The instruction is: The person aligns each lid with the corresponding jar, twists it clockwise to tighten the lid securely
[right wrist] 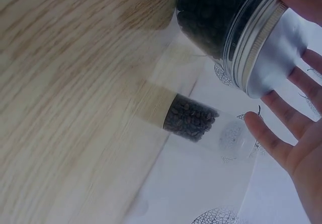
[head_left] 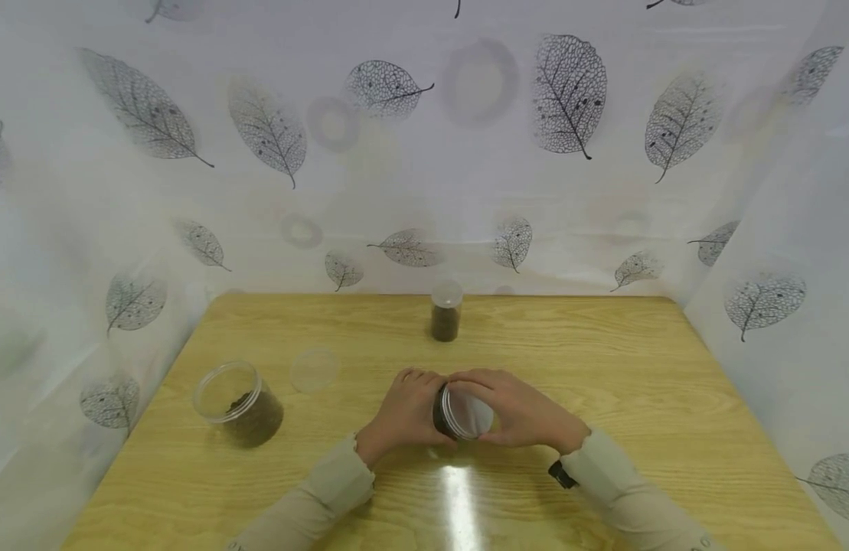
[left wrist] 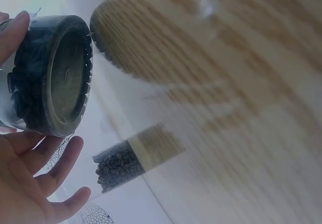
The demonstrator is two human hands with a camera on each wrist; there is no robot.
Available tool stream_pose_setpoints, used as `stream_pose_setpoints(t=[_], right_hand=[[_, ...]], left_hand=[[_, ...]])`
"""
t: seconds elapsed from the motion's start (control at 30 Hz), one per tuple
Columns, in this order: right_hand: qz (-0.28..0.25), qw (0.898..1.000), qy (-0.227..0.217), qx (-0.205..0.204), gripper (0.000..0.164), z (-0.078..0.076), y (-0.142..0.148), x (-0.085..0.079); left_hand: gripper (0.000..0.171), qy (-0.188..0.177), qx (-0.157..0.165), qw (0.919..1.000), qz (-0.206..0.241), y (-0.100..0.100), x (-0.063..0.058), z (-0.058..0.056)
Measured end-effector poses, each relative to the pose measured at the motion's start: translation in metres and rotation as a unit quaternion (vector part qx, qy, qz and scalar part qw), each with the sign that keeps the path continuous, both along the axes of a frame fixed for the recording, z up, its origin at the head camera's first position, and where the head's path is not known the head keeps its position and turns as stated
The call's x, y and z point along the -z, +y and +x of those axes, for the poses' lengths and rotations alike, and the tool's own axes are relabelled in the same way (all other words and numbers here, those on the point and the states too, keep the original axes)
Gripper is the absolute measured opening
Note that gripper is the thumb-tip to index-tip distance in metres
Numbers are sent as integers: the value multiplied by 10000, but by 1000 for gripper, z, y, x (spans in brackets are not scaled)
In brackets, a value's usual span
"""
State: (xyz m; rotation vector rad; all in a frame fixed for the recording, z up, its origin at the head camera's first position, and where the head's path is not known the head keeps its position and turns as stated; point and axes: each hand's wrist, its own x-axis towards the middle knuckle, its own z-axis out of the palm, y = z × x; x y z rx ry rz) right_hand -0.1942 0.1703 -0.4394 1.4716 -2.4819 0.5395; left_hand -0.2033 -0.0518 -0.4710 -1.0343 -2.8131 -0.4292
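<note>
Near the middle of the table, my left hand (head_left: 409, 413) holds a clear jar (left wrist: 32, 78) of coffee beans around its body. The jar is tilted, its base raised off the table in the left wrist view. Its silver screw lid (head_left: 472, 415) faces right and up in the head view. My right hand (head_left: 524, 409) grips that lid by its rim, thumb on one side and fingers on the other. In the right wrist view the lid (right wrist: 279, 50) sits on the mouth of the jar, with dark beans behind the glass-like wall.
At the left of the wooden table (head_left: 603, 352) stands a wide clear jar (head_left: 257, 419), uncovered and partly filled with beans. A clear round lid (head_left: 315, 370) lies flat beside it. A slim clear jar (head_left: 445, 323), part full of beans, stands near the back edge, before a leaf-patterned curtain (head_left: 424, 176).
</note>
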Motion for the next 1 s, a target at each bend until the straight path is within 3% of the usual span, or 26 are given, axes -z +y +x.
stream_pose_setpoints(t=[0.2,0.43,0.77,1.0], right_hand=[[6,10000,-62,23,86,0,1,0],[-30,10000,-21,-37,85,0,2,1],[-146,9997,66,-190,86,-1,0,4],[-96,9999,79,-18,85,0,1,4]], left_hand=[[91,11,47,10000,55,0,1,1],[91,-252,-1,9997,1,0,1,1],[92,-265,-7,9996,-33,-1,0,1],[94,-136,-24,9999,-69,0,1,2]])
